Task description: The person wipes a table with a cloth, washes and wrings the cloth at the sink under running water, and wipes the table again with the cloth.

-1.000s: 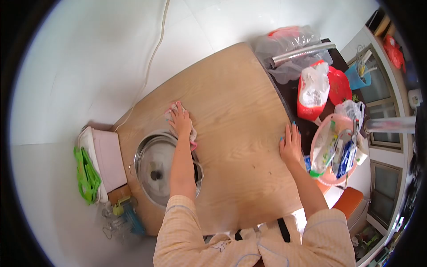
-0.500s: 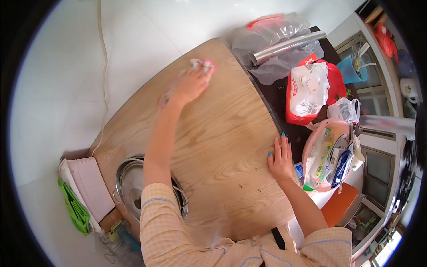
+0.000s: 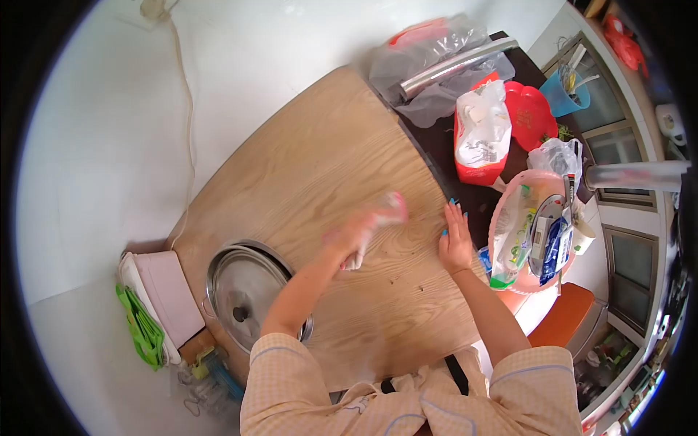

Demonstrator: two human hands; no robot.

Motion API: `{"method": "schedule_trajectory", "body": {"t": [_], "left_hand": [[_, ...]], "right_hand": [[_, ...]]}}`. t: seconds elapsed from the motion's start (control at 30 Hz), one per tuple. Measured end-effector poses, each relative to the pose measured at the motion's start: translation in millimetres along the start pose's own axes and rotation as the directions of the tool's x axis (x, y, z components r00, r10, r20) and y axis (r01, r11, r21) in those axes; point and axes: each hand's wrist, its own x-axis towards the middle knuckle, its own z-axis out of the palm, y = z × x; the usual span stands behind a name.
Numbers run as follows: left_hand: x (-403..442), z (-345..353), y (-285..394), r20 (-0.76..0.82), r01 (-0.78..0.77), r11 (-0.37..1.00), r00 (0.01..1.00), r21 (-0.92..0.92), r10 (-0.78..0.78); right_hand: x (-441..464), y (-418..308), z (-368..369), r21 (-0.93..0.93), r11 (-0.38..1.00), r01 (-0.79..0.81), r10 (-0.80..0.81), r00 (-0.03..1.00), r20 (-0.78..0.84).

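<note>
My left hand (image 3: pixel 352 237), blurred by motion, holds a pink and white cloth (image 3: pixel 392 208) over the middle of the wooden tabletop (image 3: pixel 313 156). Parts of the cloth stick out past the fingers. Flat on the right edge of the same tabletop rests my right hand (image 3: pixel 456 245), its blue-nailed fingers stretched out and holding nothing. To the left of my left forearm is a round metal pan with a lid (image 3: pixel 251 287). A few small dark specks lie on the wood between my forearms.
A dark side table (image 3: pixel 476 211) on the right bears a red and white package (image 3: pixel 483 131), a foil roll (image 3: pixel 458 67), a red tray (image 3: pixel 531 115) and a pink basket (image 3: pixel 498 243) of packets. Left stand a pink box (image 3: pixel 171 294) and a green bag (image 3: pixel 142 327). An orange stool (image 3: pixel 563 316) is lower right.
My left hand has swept the cloth from the far part of the tabletop back toward the middle and right. My right hand has stayed flat at the edge. The camera view has shifted.
</note>
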Motion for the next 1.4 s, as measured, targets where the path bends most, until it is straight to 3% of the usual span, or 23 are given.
{"method": "schedule_trajectory", "body": {"t": [0.03, 0.07, 0.13, 0.17, 0.2, 0.23, 0.27, 0.33, 0.4, 0.5, 0.57, 0.7, 0.8, 0.9, 1.07, 1.13, 1.17, 1.2, 1.23, 1.27, 1.3, 1.37, 1.4], "left_hand": [[3.0, -25.3, 11.1, -0.070, -0.134, 0.978, 0.990, -0.158, 0.124], [18.6, -53.6, 1.2, -0.304, -0.327, 0.925, 0.917, -0.196, 0.260], [40.4, -136.7, 1.8, -0.528, -0.388, 0.836, 0.837, -0.388, 0.144], [55.6, -145.8, 29.4, -0.616, -0.483, 0.864, 0.727, -0.145, 0.303], [75.5, -164.9, 47.5, -0.513, -0.468, 0.845, 0.675, 0.257, 0.530], [94.8, -182.7, 61.2, -0.322, -0.424, 0.666, 0.635, 0.614, 0.702], [111.4, -191.1, 69.5, -0.300, -0.236, 0.640, 0.731, 0.731, 0.613], [163.3, -202.5, 70.7, -0.271, -0.087, 0.578, 0.820, 0.811, 0.504], [193.6, -210.9, 61.3, -0.225, 0.181, 0.134, 0.826, 0.974, 0.516], [197.1, -220.2, 51.5, 0.003, -0.062, 0.077, 0.799, 0.995, 0.601], [195.4, -203.5, 53.8, 0.066, -0.125, 0.071, 0.831, 0.990, 0.553], [178.2, -112.5, 58.0, 0.272, -0.318, 0.018, 0.838, 0.948, 0.474], [158.4, -50.1, 23.5, 0.494, -0.496, -0.115, 0.758, 0.860, 0.425], [106.6, 16.8, 9.7, 0.540, -0.546, -0.091, 0.765, 0.833, 0.352], [43.2, 81.8, -35.9, 0.487, -0.487, -0.084, 0.818, 0.870, 0.306], [24.4, 102.1, -51.5, 0.438, -0.497, 0.041, 0.799, 0.867, 0.411], [18.0, 112.1, -58.5, 0.424, -0.478, 0.026, 0.802, 0.878, 0.421], [14.8, 120.7, -62.6, 0.300, -0.444, 0.324, 0.862, 0.835, 0.409], [10.0, 129.8, -66.8, 0.177, -0.373, 0.595, 0.915, 0.712, 0.362], [-1.5, 141.4, -67.6, 0.057, -0.234, 0.832, 0.969, 0.502, 0.239], [-13.1, 151.7, -68.5, -0.030, -0.084, 0.970, 0.995, 0.226, 0.093], [-23.0, 167.3, -78.1, -0.056, -0.084, 0.959, 0.996, -0.270, 0.071], [-35.9, 176.5, -64.2, -0.105, -0.106, 0.961, 0.991, -0.257, 0.081]], "right_hand": [[0.3, 0.3, 0.3, 0.000, 1.000, -0.009, 0.009, 1.000, 0.005], [0.9, -0.7, 0.1, -0.002, 1.000, -0.007, 0.007, 1.000, 0.000], [0.7, -1.8, -0.1, -0.009, 1.000, -0.016, 0.016, 1.000, -0.005], [0.5, -2.1, 0.0, -0.016, 1.000, -0.016, 0.016, 1.000, -0.002], [1.2, -3.2, -1.5, -0.013, 1.000, -0.011, 0.011, 1.000, -0.002], [1.7, -3.5, -2.0, -0.021, 1.000, -0.020, 0.020, 1.000, -0.008], [2.6, -2.7, -2.2, -0.009, 1.000, -0.008, 0.008, 1.000, -0.008], [1.8, -1.9, -4.3, 0.008, 1.000, -0.012, 0.012, 1.000, 0.005], [2.4, -0.8, -3.3, 0.014, 1.000, -0.027, 0.027, 1.000, 0.009], [4.4, -7.7, -9.7, 0.053, 0.997, -0.053, 0.051, 0.998, 0.037], [3.7, -4.4, -5.9, 0.086, 0.995, -0.044, 0.045, 0.999, -0.006], [2.3, 1.2, -2.8, 0.136, 0.990, -0.040, 0.046, 0.998, -0.041], [1.2, 1.5, -4.5, 0.245, 0.968, -0.060, 0.083, 0.993, -0.084], [0.8, -2.2, -5.1, 0.401, 0.909, -0.108, 0.178, 0.974, -0.141], [-0.7, 2.1, -0.8, 0.443, 0.892, -0.093, 0.205, 0.955, -0.212], [-3.0, 1.7, -0.2, 0.460, 0.886, -0.066, 0.191, 0.954, -0.231], [-5.5, 0.9, 1.7, 0.472, 0.880, -0.060, 0.197, 0.949, -0.247], [-9.6, 3.9, 11.2, 0.537, 0.841, -0.065, 0.243, 0.932, -0.268], [-14.4, 0.4, 12.4, 0.549, 0.835, -0.037, 0.214, 0.941, -0.262], [-21.4, -6.9, 11.8, 0.743, 0.666, -0.070, 0.336, 0.917, -0.214], [-25.3, -15.5, 13.3, 0.890, 0.445, -0.098, 0.436, 0.892, -0.119], [-27.9, -9.7, 9.6, 0.637, 0.771, 0.003, 0.264, 0.909, -0.324], [-28.5, -24.0, -0.8, 0.800, 0.585, -0.136, 0.429, 0.888, -0.163]]}}
